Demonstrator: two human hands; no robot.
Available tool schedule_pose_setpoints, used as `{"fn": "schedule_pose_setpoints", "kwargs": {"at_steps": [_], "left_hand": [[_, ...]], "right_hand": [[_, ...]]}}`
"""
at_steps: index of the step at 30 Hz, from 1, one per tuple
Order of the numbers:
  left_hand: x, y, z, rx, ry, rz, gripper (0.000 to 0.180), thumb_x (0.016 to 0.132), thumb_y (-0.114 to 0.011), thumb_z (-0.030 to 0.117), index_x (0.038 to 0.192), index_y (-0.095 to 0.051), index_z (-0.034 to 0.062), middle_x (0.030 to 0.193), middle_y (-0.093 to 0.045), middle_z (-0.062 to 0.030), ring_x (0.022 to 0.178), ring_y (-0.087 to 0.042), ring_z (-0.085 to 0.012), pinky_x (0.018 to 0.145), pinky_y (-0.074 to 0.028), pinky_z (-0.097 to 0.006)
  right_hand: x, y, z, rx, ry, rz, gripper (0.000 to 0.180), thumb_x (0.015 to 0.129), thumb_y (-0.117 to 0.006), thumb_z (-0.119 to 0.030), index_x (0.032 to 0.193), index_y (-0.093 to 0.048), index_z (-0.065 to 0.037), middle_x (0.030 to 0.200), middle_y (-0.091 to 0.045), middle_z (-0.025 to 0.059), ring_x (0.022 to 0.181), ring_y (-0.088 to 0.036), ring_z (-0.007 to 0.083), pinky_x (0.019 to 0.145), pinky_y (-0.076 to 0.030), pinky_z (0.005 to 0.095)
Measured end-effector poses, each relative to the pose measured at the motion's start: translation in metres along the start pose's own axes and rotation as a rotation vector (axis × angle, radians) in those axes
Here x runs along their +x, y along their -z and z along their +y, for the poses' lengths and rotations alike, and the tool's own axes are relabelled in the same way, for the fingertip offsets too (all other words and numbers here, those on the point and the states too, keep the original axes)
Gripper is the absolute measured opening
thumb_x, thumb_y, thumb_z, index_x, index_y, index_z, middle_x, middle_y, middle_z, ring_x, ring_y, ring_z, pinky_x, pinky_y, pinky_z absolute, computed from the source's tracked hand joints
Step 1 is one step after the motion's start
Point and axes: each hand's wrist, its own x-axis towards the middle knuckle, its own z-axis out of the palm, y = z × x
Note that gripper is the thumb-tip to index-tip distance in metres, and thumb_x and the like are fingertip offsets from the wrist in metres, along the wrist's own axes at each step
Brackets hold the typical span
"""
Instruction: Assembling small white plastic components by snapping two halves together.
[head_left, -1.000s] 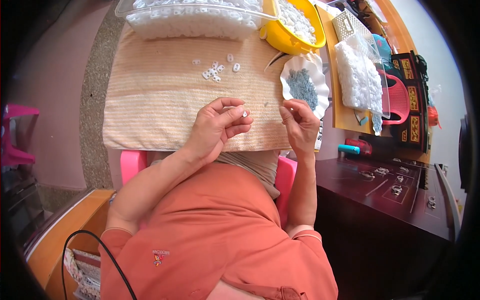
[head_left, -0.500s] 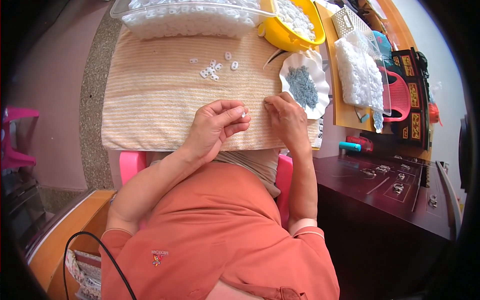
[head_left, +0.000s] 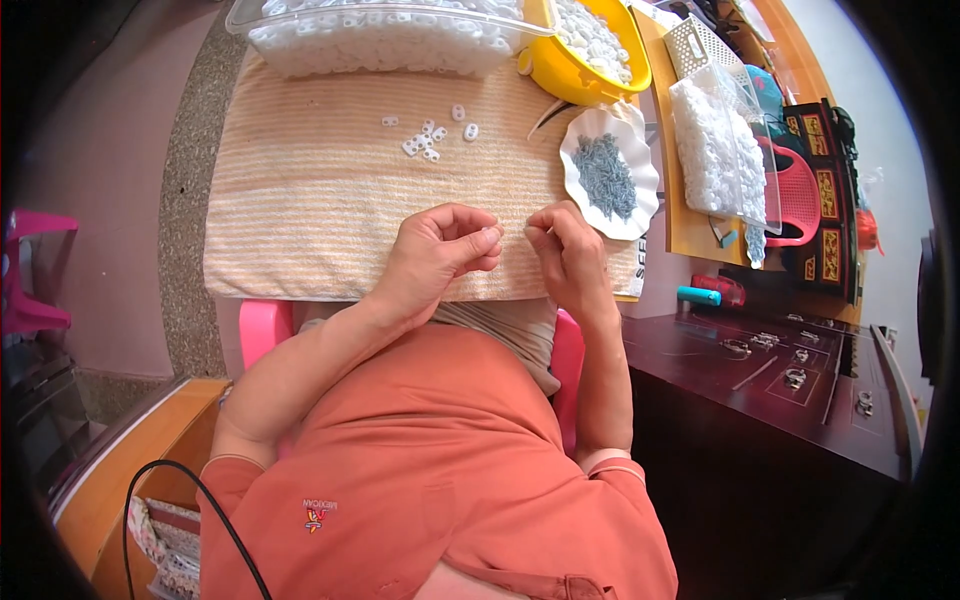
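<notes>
Above the front part of a striped towel (head_left: 300,220), my left hand (head_left: 440,255) is closed in a pinch, palm turned inward. Its thumb and forefinger grip a small white plastic piece, now mostly hidden by the fingertips. Just to the right, my right hand (head_left: 575,260) also pinches thumb against fingers; what it holds, if anything, is too small to make out. A narrow gap separates the two hands. Beyond them lie several small white two-holed plastic pieces (head_left: 425,140). A white wavy-rimmed dish (head_left: 648,180) of small grey-blue parts (head_left: 605,175) stands beside my right hand.
At the far edge stand a clear plastic bin (head_left: 380,50) of white pieces and a yellow bowl (head_left: 545,85) of white parts. A dark pointed tool (head_left: 546,117) lies near the dish. Further right, another clear box (head_left: 715,150) of white pieces rests on a wooden surface.
My right hand has turned and shifted slightly nearer, away from the dish, its fingertips now level with the left hand's. The white piece in my left fingers shows less.
</notes>
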Motion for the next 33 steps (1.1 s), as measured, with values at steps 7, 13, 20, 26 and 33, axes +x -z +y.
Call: {"fn": "schedule_pose_setpoints", "kwargs": {"at_steps": [7, 13, 20, 26, 33], "left_hand": [[-0.002, -0.001, -0.001, 0.104, -0.012, -0.056, 0.013, 0.088, -0.067, 0.007, 0.099, -0.063, 0.0009, 0.087, -0.066, -0.0049, 0.075, -0.062, -0.0104, 0.070, -0.054, -0.023], [-0.002, 0.000, 0.001, 0.098, 0.015, -0.059, 0.012, 0.088, -0.068, 0.008, 0.097, -0.062, 0.0006, 0.083, -0.065, -0.0048, 0.072, -0.062, -0.0105, 0.066, -0.054, -0.023], [-0.004, -0.001, 0.002, 0.126, -0.009, -0.067, 0.012, 0.088, -0.067, 0.007, 0.096, -0.062, -0.0003, 0.081, -0.065, -0.0053, 0.070, -0.062, -0.0101, 0.064, -0.053, -0.022], [-0.003, -0.001, -0.001, 0.165, -0.105, -0.059, 0.011, 0.088, -0.067, 0.005, 0.095, -0.061, -0.0014, 0.080, -0.065, -0.0054, 0.069, -0.062, -0.0099, 0.064, -0.053, -0.022], [-0.003, 0.000, -0.003, 0.303, -0.220, -0.084, 0.010, 0.088, -0.066, 0.004, 0.096, -0.062, -0.0022, 0.084, -0.065, -0.0046, 0.071, -0.062, -0.0080, 0.064, -0.053, -0.021]], "right_hand": [[-0.004, -0.002, -0.021, 0.195, 0.041, -0.063, 0.009, 0.081, -0.067, 0.000, 0.087, -0.061, 0.000, 0.085, -0.060, 0.0138, 0.072, -0.062, 0.0313, 0.061, -0.049, 0.0365], [-0.005, 0.003, -0.029, 0.199, 0.072, -0.090, 0.009, 0.080, -0.067, 0.000, 0.087, -0.060, 0.000, 0.084, -0.060, 0.0133, 0.072, -0.062, 0.0310, 0.061, -0.049, 0.0369], [-0.007, -0.002, -0.026, 0.265, 0.089, -0.048, 0.009, 0.084, -0.066, 0.003, 0.089, -0.059, 0.003, 0.083, -0.059, 0.0101, 0.068, -0.060, 0.0158, 0.057, -0.048, 0.0265], [-0.017, -0.009, -0.017, 0.610, -0.285, -0.165, 0.010, 0.088, -0.067, -0.006, 0.089, -0.060, 0.002, 0.072, -0.060, 0.0052, 0.060, -0.059, 0.0103, 0.052, -0.047, 0.0240], [-0.016, -0.007, -0.018, 0.901, -0.498, -0.252, 0.022, 0.094, -0.061, -0.018, 0.088, -0.060, 0.003, 0.073, -0.060, 0.0028, 0.061, -0.059, 0.0087, 0.054, -0.051, 0.0221]]}}
